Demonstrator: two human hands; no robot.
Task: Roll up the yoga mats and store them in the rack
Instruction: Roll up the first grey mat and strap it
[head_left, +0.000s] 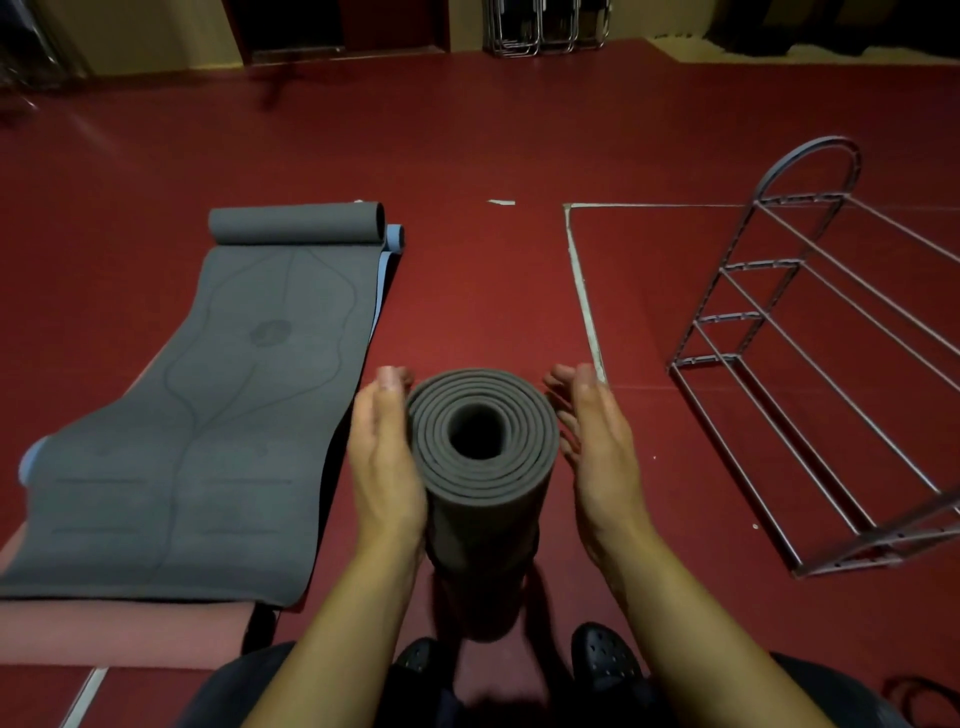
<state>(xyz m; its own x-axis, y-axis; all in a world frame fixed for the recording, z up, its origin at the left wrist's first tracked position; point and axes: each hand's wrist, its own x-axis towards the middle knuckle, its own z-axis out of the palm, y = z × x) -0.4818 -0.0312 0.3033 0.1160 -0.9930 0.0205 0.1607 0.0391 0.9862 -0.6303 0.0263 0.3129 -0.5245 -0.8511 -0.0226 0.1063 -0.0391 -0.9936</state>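
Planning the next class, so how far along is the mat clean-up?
Done: one grey rolled mat stands on end, fully rolled. In hand: the left hand presses flat against its side; the right hand is open beside it, contact unclear. Left: the metal rack holds nothing, and the grey patterned mat is rolled only at its far end, lying over blue and pink mats.

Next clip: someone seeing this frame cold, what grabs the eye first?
The rolled grey mat standing on end at centre, its spiral end facing the camera, with the left hand flat against its side and the right hand open just beside it. Then the flat mat spread at left, its far end curled, and the bare wire rack at right on the red floor.
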